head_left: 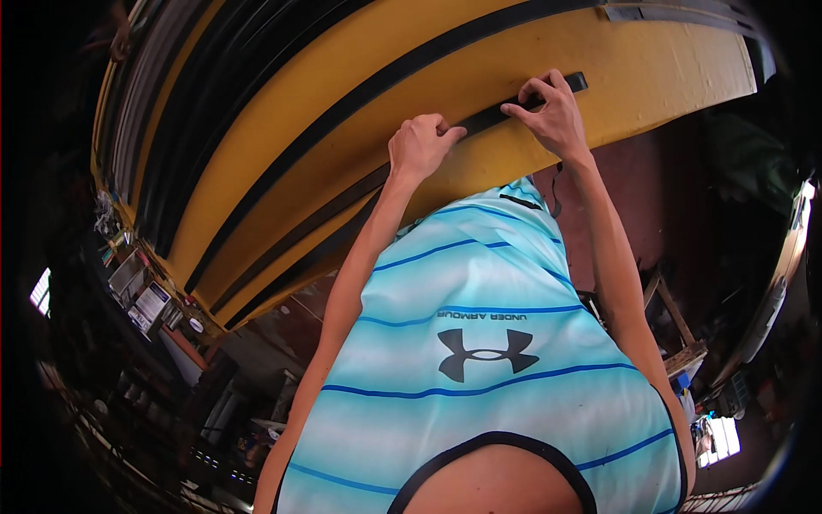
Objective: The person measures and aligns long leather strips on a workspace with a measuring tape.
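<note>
A long dark flat strip lies across the yellow tabletop near its front edge. My left hand is curled closed at the strip's near edge, thumb and bent fingers pressed on it. Further right, close to the strip's end, my right hand has its thumb and bent fingers closed across the strip. Part of the strip is hidden beneath my fingers and left wrist. A longer black strip curves alongside it, further from my body.
The yellow table carries several more black strips at the left. A grey metal-looking bar rests at the far right. Papers and small items stand beyond the table's left end. A wooden frame is at my right.
</note>
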{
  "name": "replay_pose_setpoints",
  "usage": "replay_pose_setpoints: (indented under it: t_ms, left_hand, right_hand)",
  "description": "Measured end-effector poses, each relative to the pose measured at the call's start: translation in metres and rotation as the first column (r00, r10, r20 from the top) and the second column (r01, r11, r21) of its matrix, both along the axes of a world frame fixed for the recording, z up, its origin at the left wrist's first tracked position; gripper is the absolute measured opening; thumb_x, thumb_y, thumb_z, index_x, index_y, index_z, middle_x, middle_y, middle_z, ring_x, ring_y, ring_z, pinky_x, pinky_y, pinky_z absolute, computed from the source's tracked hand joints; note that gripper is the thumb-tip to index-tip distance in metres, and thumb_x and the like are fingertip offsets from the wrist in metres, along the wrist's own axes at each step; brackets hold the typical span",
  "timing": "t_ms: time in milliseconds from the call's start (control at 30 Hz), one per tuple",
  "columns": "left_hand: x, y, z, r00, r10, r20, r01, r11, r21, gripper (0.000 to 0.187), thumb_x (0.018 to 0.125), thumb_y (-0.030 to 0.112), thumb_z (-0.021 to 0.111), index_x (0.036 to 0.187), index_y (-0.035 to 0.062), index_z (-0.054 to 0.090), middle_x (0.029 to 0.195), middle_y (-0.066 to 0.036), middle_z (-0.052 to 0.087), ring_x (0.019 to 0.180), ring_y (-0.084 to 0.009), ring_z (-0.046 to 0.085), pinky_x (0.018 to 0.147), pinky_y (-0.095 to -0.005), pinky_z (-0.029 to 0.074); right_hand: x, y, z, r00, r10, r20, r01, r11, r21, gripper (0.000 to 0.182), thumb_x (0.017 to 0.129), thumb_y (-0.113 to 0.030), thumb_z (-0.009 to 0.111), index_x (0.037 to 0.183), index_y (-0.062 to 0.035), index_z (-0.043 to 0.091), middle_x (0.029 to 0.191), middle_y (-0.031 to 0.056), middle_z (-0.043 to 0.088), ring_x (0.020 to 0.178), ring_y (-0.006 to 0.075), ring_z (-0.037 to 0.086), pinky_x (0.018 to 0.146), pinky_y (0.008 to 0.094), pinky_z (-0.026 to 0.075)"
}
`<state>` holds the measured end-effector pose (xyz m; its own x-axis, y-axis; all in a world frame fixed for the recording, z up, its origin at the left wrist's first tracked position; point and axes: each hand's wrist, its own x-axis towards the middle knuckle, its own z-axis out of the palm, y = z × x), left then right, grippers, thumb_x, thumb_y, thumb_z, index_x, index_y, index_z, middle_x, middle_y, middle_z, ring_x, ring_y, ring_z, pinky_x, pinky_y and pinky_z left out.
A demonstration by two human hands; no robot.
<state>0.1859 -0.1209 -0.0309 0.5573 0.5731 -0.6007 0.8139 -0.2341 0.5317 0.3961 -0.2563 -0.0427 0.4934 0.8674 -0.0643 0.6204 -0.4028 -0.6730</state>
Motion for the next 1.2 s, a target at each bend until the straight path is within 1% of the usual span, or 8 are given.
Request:
replay_pose_setpoints:
  t_ms: [200,300,333,400,500,633,867,1200]
  left_hand:
    - [0.003,0.0,-0.001,1.0,0.013,-0.015,-0.013,1.0,-0.006,0.037,0.089,0.044,0.075,0.083,0.0077,0.075,0.069,-0.005,0.074,0.068,-0.0202,0.072,0.068,-0.0362,0.054]
    - [-0.001,-0.003,-0.01,1.0,-0.001,0.009,0.0,0.997,0.079,0.037,0.089,0.044,0.075,0.083,0.0074,0.075,0.069,-0.005,0.074,0.067,-0.0204,0.071,0.068,-0.036,0.054]
    - [-0.001,-0.004,-0.012,0.999,-0.02,0.032,0.015,0.988,0.157,0.037,0.088,0.044,0.075,0.083,0.0071,0.075,0.068,-0.005,0.074,0.066,-0.0204,0.071,0.067,-0.0358,0.054]
    - [-0.002,-0.003,-0.013,0.999,0.024,0.028,-0.026,0.997,0.072,0.037,0.088,0.044,0.075,0.084,0.007,0.075,0.068,-0.005,0.073,0.065,-0.0202,0.071,0.066,-0.0356,0.054]
    - [-0.001,0.002,-0.007,0.998,0.054,0.019,-0.054,0.998,-0.011,0.037,0.088,0.043,0.075,0.084,0.007,0.075,0.067,-0.005,0.073,0.063,-0.0194,0.07,0.064,-0.0351,0.053]
    - [0.003,-0.001,0.004,0.997,0.074,-0.033,-0.075,0.996,-0.042,0.037,0.087,0.046,0.073,0.083,0.0095,0.075,0.068,-0.003,0.074,0.072,-0.0229,0.072,0.073,-0.0382,0.055]
    - [0.004,-0.006,0.004,0.994,0.106,-0.04,-0.107,0.994,-0.016,0.036,0.087,0.045,0.073,0.084,0.0091,0.076,0.069,-0.004,0.074,0.071,-0.0227,0.072,0.075,-0.0377,0.056]
    - [0.003,-0.016,0.006,0.982,0.05,-0.183,-0.034,0.995,0.089,0.049,0.088,0.056,0.073,0.073,0.009,0.072,0.065,-0.003,0.072,0.067,-0.0207,0.07,0.07,-0.0368,0.054]
  right_hand:
    - [-0.007,-0.002,0.002,1.0,0.008,0.018,-0.009,1.0,0.024,0.031,0.078,-0.03,0.085,0.09,-0.0058,0.069,0.102,0.0108,0.056,0.101,0.0317,0.057,0.088,0.0419,0.048]
    - [-0.029,-0.012,-0.019,0.942,0.138,0.307,-0.197,0.965,0.17,0.027,0.088,-0.014,0.075,0.114,-0.0104,0.07,0.123,0.0102,0.06,0.115,0.0313,0.058,0.1,0.044,0.048]
    - [-0.034,-0.015,-0.026,0.892,0.29,0.347,-0.357,0.923,0.146,0.042,0.088,-0.019,0.076,0.129,-0.0143,0.067,0.147,0.0124,0.052,0.136,0.0324,0.05,0.116,0.0448,0.039]
    - [-0.065,-0.013,-0.022,0.826,0.459,0.327,-0.491,0.871,0.017,0.055,0.095,-0.035,0.069,0.146,-0.0195,0.056,0.164,0.0087,0.036,0.151,0.0304,0.034,0.126,0.0446,0.027]
    - [-0.064,-0.02,-0.032,0.822,0.502,0.268,-0.504,0.861,-0.066,0.063,0.1,-0.051,0.057,0.157,-0.0272,0.044,0.17,0.002,0.026,0.156,0.028,0.025,0.128,0.0442,0.02]
    - [-0.041,-0.029,-0.027,0.823,0.431,0.369,-0.412,0.901,-0.134,0.058,0.101,-0.057,0.051,0.156,-0.0393,0.043,0.17,-0.0014,0.026,0.157,0.0261,0.022,0.129,0.044,0.017]
    - [0.03,-0.06,-0.036,0.867,0.205,0.455,-0.167,0.978,-0.124,0.058,0.101,-0.057,0.052,0.156,-0.0424,0.043,0.17,-0.0056,0.028,0.157,0.0243,0.022,0.129,0.0508,0.011]
    - [0.059,-0.076,-0.041,0.851,0.123,0.511,-0.063,0.989,-0.132,0.066,0.102,-0.06,0.047,0.162,-0.0334,0.034,0.169,-0.0082,0.028,0.157,0.0203,0.025,0.127,0.0606,0.004]
